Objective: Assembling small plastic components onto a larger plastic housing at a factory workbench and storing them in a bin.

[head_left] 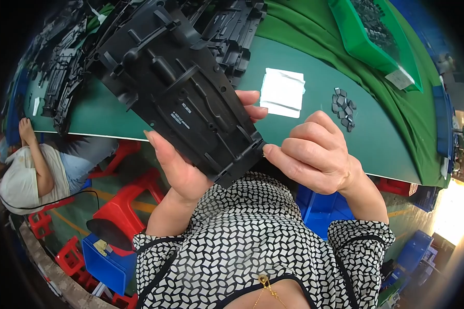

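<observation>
Head view: left hand (179, 172) clasps black part (183, 110), right hand (314, 154), curled closed, touching its end.

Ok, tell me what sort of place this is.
Probably a factory assembly area: black moulded parts crowd the left of a long green table, a green bin holds many small dark pieces, and another person sits at the left, near red stools.
</observation>
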Available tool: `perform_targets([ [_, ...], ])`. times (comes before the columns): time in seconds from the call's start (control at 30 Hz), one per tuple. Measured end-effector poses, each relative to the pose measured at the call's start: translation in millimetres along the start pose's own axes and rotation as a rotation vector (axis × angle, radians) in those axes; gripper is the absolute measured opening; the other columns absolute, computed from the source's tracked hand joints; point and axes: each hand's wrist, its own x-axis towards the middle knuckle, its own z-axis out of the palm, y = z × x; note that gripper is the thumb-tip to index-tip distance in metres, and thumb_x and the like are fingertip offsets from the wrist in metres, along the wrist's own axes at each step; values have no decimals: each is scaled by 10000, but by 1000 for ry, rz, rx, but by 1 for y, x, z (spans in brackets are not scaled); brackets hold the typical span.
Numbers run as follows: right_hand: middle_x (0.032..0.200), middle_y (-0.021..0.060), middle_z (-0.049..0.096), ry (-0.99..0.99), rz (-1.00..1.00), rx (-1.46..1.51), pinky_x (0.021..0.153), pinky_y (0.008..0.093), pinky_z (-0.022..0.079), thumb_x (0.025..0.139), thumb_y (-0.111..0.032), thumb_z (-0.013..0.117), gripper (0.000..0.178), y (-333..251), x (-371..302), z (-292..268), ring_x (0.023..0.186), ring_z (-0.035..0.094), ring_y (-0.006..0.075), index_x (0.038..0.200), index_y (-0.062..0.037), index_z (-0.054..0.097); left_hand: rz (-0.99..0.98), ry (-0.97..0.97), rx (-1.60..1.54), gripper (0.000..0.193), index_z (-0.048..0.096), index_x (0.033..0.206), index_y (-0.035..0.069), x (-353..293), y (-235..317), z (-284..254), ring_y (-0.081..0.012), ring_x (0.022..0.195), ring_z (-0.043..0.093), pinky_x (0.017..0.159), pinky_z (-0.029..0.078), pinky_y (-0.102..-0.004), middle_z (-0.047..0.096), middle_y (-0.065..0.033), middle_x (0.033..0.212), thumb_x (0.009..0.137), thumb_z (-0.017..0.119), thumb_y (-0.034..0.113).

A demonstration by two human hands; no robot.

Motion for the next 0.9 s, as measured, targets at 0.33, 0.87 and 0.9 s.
perform_targets([
  [0.33,730,13,469,0,-24,-64,502,261,319,539,-78,633,239,-5,-1,0,605,460,134,766,-11,602,19,-48,58,910,315,1293,21,-2,0,0,-319,980,547,837,451,-414,474,-239,1176,769,153,747],
  [0.87,756,19,469,-4,-42,-61,496,261,315,534,-94,629,263,-6,-4,-2,614,463,132,781,-9,603,-1,-111,-91,962,333,1276,3,-5,-3,5,-337,977,537,866,421,-439,482,-239,1157,736,158,780],
  [0.9,756,19,469,-4,-39,-64,496,261,315,534,-94,629,263,-7,-6,-2,614,463,132,781,-9,603,-9,-109,-104,963,334,1275,3,-5,-4,6,-336,971,538,862,423,-437,483,-238,1155,735,156,781],
])
